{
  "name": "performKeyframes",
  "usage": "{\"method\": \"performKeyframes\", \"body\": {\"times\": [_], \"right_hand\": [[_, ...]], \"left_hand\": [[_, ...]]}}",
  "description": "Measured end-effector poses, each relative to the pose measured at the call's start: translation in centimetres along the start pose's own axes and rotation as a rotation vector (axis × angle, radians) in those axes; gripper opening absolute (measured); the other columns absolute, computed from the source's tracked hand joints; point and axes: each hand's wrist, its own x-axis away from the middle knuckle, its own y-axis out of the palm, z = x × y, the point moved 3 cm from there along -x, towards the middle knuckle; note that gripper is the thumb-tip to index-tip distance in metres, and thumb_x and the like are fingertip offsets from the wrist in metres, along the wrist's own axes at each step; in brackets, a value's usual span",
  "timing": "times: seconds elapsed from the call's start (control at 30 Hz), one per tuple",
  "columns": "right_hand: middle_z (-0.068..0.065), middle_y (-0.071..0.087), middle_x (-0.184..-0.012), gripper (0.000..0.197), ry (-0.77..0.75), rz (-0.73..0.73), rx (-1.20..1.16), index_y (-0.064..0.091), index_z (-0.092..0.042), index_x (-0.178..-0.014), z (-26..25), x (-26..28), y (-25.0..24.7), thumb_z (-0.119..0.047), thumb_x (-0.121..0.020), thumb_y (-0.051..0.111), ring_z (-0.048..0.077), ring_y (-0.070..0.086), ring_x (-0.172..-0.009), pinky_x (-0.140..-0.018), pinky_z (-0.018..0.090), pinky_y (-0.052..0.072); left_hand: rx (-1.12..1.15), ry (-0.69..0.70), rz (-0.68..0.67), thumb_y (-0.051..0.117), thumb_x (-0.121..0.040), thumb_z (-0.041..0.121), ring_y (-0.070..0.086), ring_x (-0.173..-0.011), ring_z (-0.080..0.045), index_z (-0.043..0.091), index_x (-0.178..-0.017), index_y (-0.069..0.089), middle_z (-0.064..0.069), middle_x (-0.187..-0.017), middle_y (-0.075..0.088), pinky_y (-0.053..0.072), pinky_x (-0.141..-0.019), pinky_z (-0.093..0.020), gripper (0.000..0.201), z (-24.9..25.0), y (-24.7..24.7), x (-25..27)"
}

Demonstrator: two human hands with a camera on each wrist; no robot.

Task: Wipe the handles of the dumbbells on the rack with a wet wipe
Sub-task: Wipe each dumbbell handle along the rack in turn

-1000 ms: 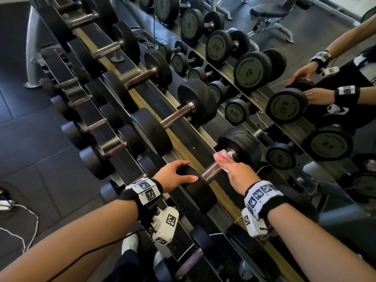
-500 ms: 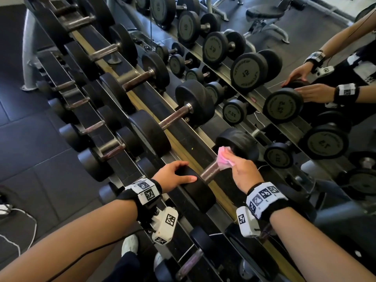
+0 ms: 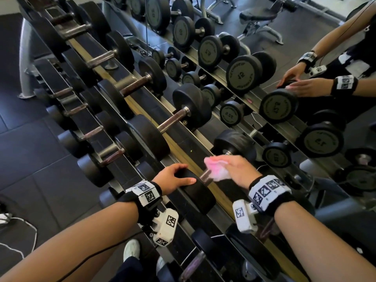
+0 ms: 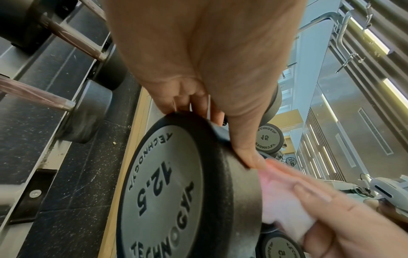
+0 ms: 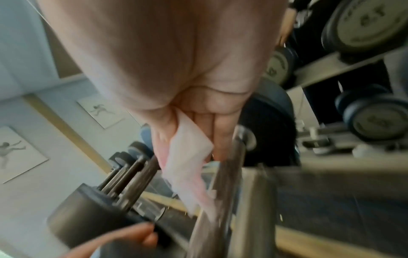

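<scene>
A black 12.5 dumbbell (image 3: 200,193) lies across the top tier of the rack (image 3: 179,151), its steel handle (image 3: 205,177) pointing at the far head (image 3: 234,145). My left hand (image 3: 179,174) grips the rim of the near head (image 4: 167,192), fingers curled over the top and thumb along the edge. My right hand (image 3: 230,165) pinches a pink-white wet wipe (image 3: 217,169) and holds it over the handle. In the right wrist view the wipe (image 5: 187,157) hangs from thumb and fingers against the blurred handle (image 5: 220,192).
More dumbbells (image 3: 166,123) line the top tier to the far left, and smaller ones (image 3: 95,159) sit on the lower tier on the left. A mirror behind the rack reflects dumbbells (image 3: 242,74), my arms and a bench (image 3: 260,15). A cable (image 3: 24,228) lies on the floor.
My right hand has drawn the wipe along the handle from the far head toward the near head. My left hand has kept its hold on the near head.
</scene>
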Motion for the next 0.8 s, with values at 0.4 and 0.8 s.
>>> {"method": "performKeyframes", "body": {"times": [0.4, 0.8], "right_hand": [[0.009, 0.014, -0.165, 0.071, -0.118, -0.359, 0.972, 0.037, -0.027, -0.15, -0.9, -3.8, 1.5, 0.012, -0.092, 0.05, 0.03, 0.006, -0.152, -0.123, 0.046, 0.012], [0.003, 0.031, -0.156, 0.058, -0.237, -0.264, 1.1, 0.039, -0.022, -0.145, 0.1, -3.2, 2.5, 0.001, -0.092, 0.05, 0.023, 0.035, -0.14, -0.119, 0.042, 0.025]], "left_hand": [[0.049, -0.019, 0.009, 0.079, -0.073, 0.046, 0.05, -0.123, -0.013, 0.035, -0.139, 0.048, 0.006, -0.136, 0.053, 0.04, -0.106, -0.034, 0.074, -0.4, 0.2, 0.0], [0.072, -0.012, 0.013, 0.08, -0.074, 0.045, 0.054, -0.12, -0.014, 0.036, -0.138, 0.049, 0.006, -0.132, 0.056, 0.044, -0.106, -0.037, 0.071, -0.5, 0.2, -0.1]]}}
